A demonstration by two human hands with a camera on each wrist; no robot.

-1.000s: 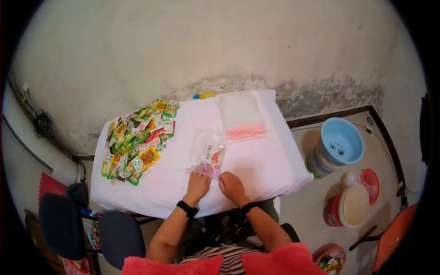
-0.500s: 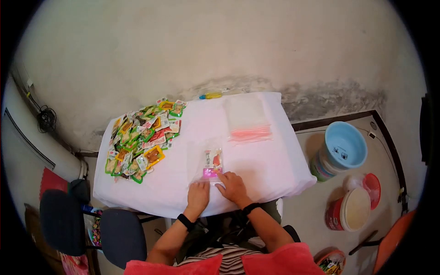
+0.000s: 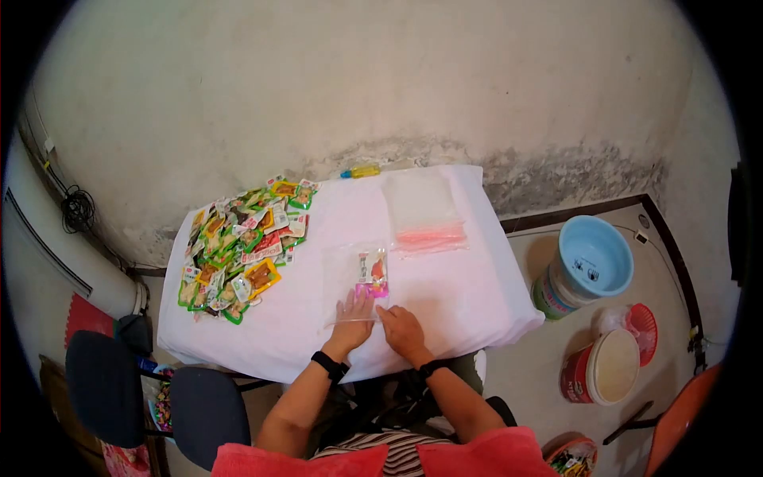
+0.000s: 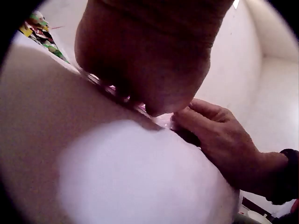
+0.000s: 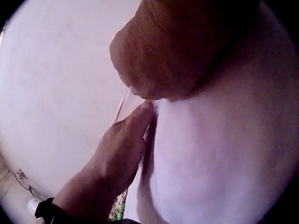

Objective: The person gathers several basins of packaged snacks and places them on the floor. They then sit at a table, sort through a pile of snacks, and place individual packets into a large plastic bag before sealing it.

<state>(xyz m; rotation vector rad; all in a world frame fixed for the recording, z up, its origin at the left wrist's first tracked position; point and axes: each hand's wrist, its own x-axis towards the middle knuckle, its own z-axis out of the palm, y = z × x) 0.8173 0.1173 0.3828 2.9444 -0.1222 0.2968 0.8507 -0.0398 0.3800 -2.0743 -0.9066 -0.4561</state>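
A clear plastic bag point(image 3: 338, 266) lies on the white-covered table, with a white and pink snack packet point(image 3: 372, 269) showing through it. My left hand point(image 3: 352, 318) reaches in at the bag's near end, fingers straight and spread, seen through the film, their tips by the packet's pink end. At the near right corner, my right hand point(image 3: 404, 330) pinches the bag's edge between thumb and forefinger. In the left wrist view the right hand point(image 4: 224, 135) sits close beside the left one, whose fingers are mostly hidden there.
Left on the table is a heap of small snack packets point(image 3: 230, 254). Behind the bag, to the right, lies a stack of clear bags point(image 3: 421, 203) with pink edges. A yellow bottle with a blue end point(image 3: 362, 171) lies by the wall. A blue basin point(image 3: 596, 250) and buckets stand right of the table.
The bag, raised a second ago, now lies flat. My left hand has moved from gripping its near edge to spreading inside it. My right hand has shifted back to its near right corner.
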